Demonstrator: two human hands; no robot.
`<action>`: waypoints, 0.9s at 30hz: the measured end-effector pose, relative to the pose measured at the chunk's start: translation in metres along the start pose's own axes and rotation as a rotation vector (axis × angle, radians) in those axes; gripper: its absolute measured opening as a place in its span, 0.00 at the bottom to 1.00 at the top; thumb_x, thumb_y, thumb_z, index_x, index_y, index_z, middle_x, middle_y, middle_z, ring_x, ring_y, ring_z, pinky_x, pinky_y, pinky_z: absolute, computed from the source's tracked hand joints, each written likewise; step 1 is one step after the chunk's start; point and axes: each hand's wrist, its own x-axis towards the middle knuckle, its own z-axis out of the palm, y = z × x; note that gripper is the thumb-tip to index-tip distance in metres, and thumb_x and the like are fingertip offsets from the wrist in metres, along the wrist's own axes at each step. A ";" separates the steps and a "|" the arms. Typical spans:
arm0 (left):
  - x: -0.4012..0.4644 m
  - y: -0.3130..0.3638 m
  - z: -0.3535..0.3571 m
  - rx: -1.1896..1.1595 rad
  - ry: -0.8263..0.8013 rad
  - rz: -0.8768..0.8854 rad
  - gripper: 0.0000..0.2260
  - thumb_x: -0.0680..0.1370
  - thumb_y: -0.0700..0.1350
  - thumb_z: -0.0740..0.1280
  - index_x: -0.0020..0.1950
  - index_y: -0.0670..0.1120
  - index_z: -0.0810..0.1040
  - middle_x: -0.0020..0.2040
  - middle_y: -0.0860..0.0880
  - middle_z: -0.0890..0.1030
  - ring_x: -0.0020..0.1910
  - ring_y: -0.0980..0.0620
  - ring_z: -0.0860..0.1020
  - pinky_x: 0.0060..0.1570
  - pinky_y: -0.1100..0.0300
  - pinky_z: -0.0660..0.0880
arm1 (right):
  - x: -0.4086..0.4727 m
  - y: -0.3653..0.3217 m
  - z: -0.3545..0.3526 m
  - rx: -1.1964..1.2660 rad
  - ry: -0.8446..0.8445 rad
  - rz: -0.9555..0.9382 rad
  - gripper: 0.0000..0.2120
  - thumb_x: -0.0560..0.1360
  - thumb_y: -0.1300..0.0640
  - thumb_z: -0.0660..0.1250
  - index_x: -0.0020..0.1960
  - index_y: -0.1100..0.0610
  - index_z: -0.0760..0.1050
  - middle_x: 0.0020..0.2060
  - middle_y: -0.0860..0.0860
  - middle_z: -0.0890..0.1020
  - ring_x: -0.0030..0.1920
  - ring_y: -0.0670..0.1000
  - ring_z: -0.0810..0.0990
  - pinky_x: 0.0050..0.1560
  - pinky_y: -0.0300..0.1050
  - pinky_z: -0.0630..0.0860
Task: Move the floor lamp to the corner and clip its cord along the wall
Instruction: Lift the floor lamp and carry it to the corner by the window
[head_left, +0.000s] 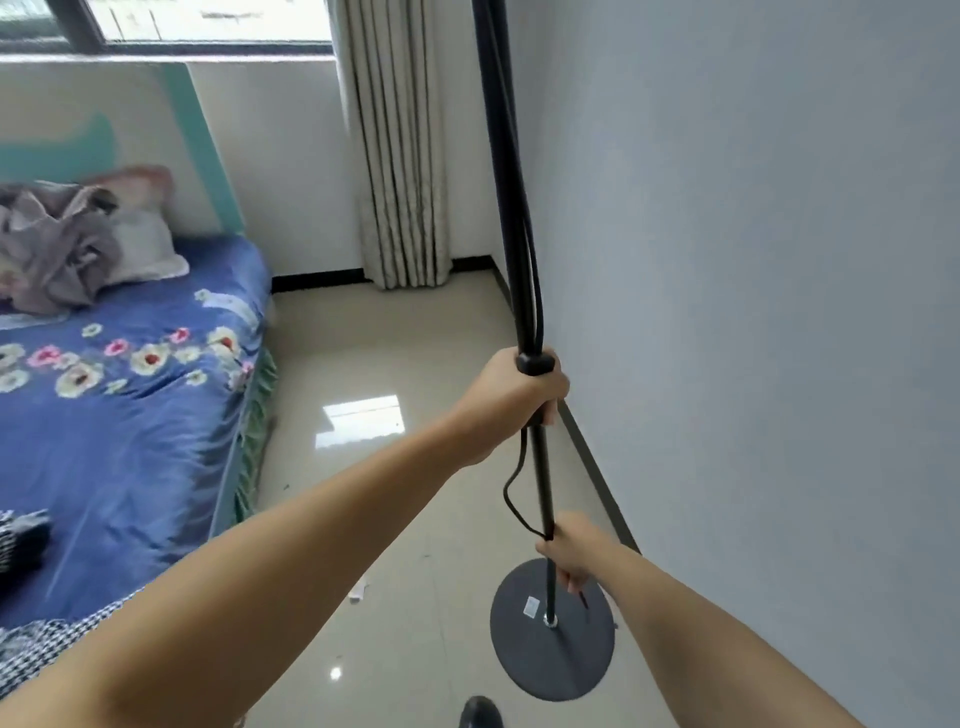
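Tall black metal floor lamp pole (511, 208) runs out past the top edge; its head is not visible. Black power cord (514, 488) vanishes inside both closed hands; plug end unseen. Dark rounded shoe-like object (480, 713) cut off at bottom edge, unidentifiable.

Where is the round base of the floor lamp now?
The lamp base sits low right in the head view, beside the right wall, just below the right hand.

black lamp (506, 208), blue floral bedsheet (130, 415)
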 end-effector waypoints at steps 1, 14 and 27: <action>0.022 0.005 -0.018 0.012 0.017 0.009 0.07 0.63 0.38 0.61 0.26 0.45 0.65 0.21 0.48 0.69 0.29 0.46 0.68 0.41 0.52 0.66 | 0.018 -0.024 -0.016 -0.017 0.000 -0.019 0.09 0.75 0.56 0.57 0.37 0.55 0.66 0.20 0.54 0.77 0.20 0.51 0.76 0.29 0.43 0.77; 0.311 0.003 -0.243 0.149 0.082 0.022 0.05 0.62 0.39 0.60 0.27 0.44 0.65 0.21 0.48 0.70 0.32 0.48 0.69 0.39 0.56 0.68 | 0.267 -0.276 -0.179 -0.072 -0.017 -0.113 0.06 0.77 0.59 0.55 0.49 0.63 0.66 0.26 0.58 0.75 0.23 0.53 0.75 0.31 0.44 0.75; 0.647 -0.003 -0.407 0.206 -0.013 0.012 0.07 0.65 0.38 0.61 0.29 0.35 0.67 0.24 0.45 0.72 0.28 0.51 0.70 0.50 0.53 0.72 | 0.517 -0.432 -0.366 0.064 0.044 -0.085 0.05 0.75 0.59 0.58 0.46 0.61 0.69 0.23 0.56 0.74 0.21 0.51 0.73 0.26 0.41 0.71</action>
